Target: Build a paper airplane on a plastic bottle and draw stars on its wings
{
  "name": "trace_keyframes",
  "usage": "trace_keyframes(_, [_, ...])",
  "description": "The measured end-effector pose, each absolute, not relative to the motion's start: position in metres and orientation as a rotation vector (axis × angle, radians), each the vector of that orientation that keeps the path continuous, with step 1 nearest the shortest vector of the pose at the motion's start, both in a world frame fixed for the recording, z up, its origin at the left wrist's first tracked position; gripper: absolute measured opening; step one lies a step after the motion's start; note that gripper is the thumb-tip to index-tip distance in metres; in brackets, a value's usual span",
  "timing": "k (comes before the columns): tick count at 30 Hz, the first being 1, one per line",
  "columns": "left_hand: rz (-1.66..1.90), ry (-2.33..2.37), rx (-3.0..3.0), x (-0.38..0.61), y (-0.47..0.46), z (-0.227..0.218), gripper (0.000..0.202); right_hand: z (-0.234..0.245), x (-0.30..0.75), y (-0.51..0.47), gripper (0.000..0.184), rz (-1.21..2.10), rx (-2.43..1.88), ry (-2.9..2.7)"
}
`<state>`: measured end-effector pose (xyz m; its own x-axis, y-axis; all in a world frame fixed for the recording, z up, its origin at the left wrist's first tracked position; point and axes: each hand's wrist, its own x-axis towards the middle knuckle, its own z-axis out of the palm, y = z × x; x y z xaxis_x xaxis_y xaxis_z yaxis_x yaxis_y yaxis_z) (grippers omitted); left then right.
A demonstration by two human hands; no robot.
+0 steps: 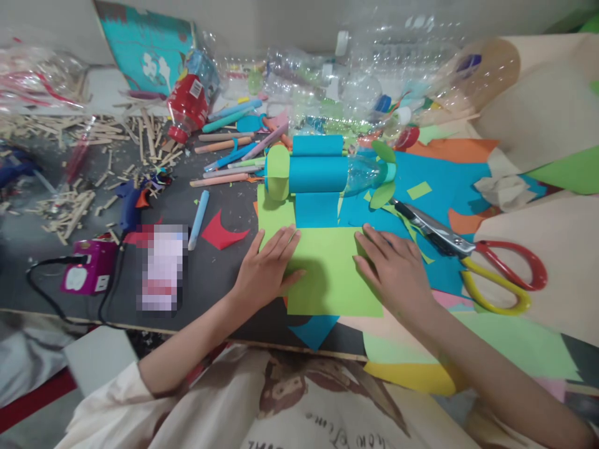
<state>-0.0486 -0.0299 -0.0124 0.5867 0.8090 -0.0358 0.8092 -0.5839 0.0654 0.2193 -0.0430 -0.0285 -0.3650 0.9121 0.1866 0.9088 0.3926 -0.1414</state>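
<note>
A light green sheet of paper (332, 280) lies flat near the table's front edge. My left hand (266, 265) rests on its left side, fingers stretched out. On its right side lies my right hand (393, 265), fingers spread and pointing forward. Just beyond the sheet is a plastic bottle model (322, 174) lying sideways, wrapped in blue paper, with green paper pieces at both ends. Blue paper (317, 210) shows between the bottle and the green sheet. To the right of my right hand are large scissors (468, 249) with one red and one yellow handle.
A blurred-out phone-like object (162, 268), a purple box (88, 267) with a cable and a blue glue gun (131, 202) lie at left. Rolled paper sticks (234, 140), wooden pieces and a red-labelled bottle (188, 106) are behind. Clear bottles (327, 87) crowd the back; paper scraps cover the right.
</note>
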Motion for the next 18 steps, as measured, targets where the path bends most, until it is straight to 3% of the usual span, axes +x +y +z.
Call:
trace_keyframes(10, [0.208, 1.488, 2.763, -0.025, -0.009, -0.011, 0.045, -0.022, 0.222, -0.006, 0.034, -0.126, -1.579, -2.485])
trace_keyframes(18, [-0.014, 1.41, 2.649, -0.001, 0.013, 0.017, 0.031, 0.012, 0.225, -0.006, 0.032, -0.126, -1.546, -2.343])
